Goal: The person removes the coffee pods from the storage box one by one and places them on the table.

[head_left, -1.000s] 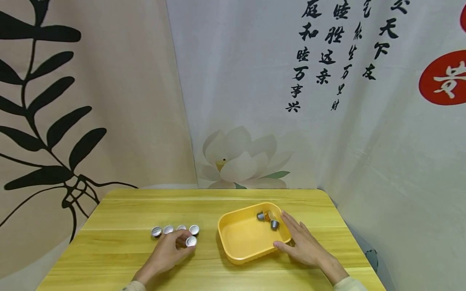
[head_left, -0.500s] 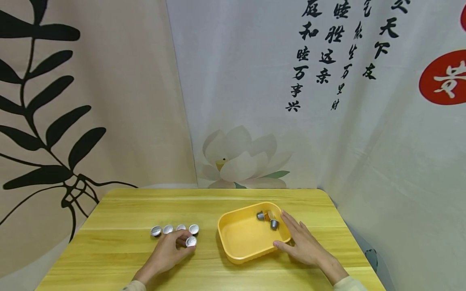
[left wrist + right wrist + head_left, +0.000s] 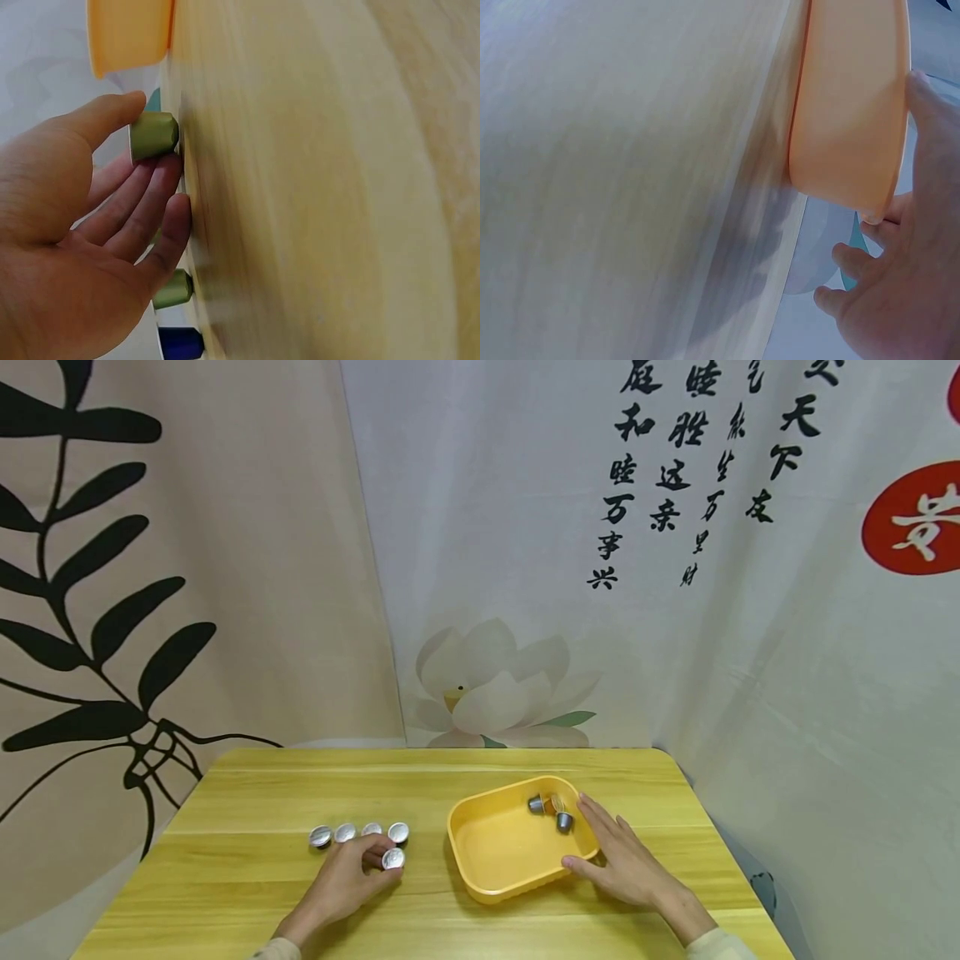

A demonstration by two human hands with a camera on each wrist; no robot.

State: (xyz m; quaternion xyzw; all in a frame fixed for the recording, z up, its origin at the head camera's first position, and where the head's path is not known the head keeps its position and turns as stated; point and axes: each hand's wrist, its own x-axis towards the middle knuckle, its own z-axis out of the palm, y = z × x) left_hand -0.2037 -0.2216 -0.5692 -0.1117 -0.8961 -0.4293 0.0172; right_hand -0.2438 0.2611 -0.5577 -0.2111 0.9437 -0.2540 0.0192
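Note:
Between thumb and fingers my left hand [image 3: 343, 878] pinches a green coffee capsule [image 3: 154, 135], its silver foil lid facing up in the head view. The capsule sits at or just above the tabletop; exact contact is unclear. Behind that hand, a row of several foil-topped capsules [image 3: 321, 837] stands on the table, partly covered by the fingers. One is dark blue [image 3: 180, 343] in the left wrist view. My right hand [image 3: 630, 868] rests on the right end of a yellow tray [image 3: 480, 893], fingers spread along its rim. Inside lie two grey capsules [image 3: 564, 822] and an orange-gold one [image 3: 553, 803].
The wooden table [image 3: 247, 860] has its back edge close to a printed curtain [image 3: 510, 568]. The tray stands right of the capsule row, with a strip of bare wood between them.
Both hands, the tray and the capsules keep their places. Only a very slight shift of the head view shows.

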